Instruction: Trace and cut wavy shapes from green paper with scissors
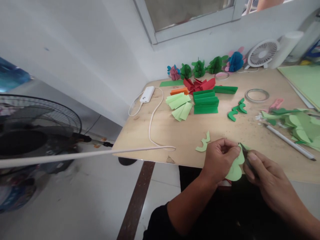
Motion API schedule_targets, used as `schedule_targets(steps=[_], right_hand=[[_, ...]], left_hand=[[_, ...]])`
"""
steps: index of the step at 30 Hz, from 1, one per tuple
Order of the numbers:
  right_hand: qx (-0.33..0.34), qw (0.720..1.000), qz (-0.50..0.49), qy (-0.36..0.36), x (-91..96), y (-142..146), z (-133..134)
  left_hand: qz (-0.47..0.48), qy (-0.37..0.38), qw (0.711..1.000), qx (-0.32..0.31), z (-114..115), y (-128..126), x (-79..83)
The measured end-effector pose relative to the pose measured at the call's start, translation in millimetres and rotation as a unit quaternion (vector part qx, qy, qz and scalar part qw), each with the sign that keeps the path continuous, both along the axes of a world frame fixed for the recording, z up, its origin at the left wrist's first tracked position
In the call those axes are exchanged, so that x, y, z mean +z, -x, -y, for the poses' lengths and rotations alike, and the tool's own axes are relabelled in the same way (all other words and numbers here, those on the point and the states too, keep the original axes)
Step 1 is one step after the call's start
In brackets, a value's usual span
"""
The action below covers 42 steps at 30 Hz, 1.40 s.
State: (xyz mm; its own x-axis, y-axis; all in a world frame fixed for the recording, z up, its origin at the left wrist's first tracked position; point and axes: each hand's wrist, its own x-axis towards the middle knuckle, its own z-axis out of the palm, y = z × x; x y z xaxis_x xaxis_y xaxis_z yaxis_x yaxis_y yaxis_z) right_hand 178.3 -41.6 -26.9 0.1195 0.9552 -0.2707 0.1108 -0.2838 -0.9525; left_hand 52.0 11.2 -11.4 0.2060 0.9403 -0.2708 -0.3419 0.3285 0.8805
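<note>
My left hand [221, 160] pinches a light green paper [235, 171] with a scalloped, rounded outline at the table's front edge. In my right hand [262, 170] is a pair of dark scissors [244, 152], its blades against the upper edge of that paper; most of the handles are hidden by my fingers. Left of my left hand lies a wavy light green paper offcut [203, 142]. Farther back rest wavy dark green paper pieces [237, 110].
Folded green paper strips [206, 102], light green strips [180, 104] and red folded paper [198, 85] lie mid-table. Paper figures line the wall beside a small white fan [263, 54]. Paper scraps [298, 125] and a pen [290, 141] are at right; a white cable [152, 121] crosses left.
</note>
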Motion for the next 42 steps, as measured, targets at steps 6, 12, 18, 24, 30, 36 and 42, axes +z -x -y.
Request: schedule_targets(steps=[6,12,18,24,30,36,42], right_hand=[[-0.011,1.0,-0.004,-0.004,0.8,-2.5,-3.1],[-0.016,1.0,-0.002,-0.008,0.7,-1.1,-5.2],[-0.027,0.999,0.024,-0.005,0.9,-0.5,-6.9],[-0.04,0.999,0.021,-0.003,-3.6,-6.0,-9.8],[-0.062,0.996,-0.063,-0.003,-3.9,-2.0,-7.9],[-0.073,0.996,-0.029,0.042,-5.4,2.2,-4.3],[-0.086,0.996,0.002,0.035,0.6,-7.7,-10.7]], left_hand=[[-0.004,0.002,1.0,-0.012,-4.3,-3.8,1.2],[-0.004,0.011,1.0,-0.011,-4.6,-5.8,2.2],[-0.009,0.012,1.0,-0.015,-5.5,-7.9,2.5],[-0.012,0.026,1.0,0.001,-7.5,-10.6,-1.2],[0.065,0.061,0.993,0.077,-10.1,-14.4,0.0],[0.139,0.112,0.976,0.124,-9.1,-19.4,2.3],[0.113,0.091,0.981,0.13,-2.7,-13.0,-4.4]])
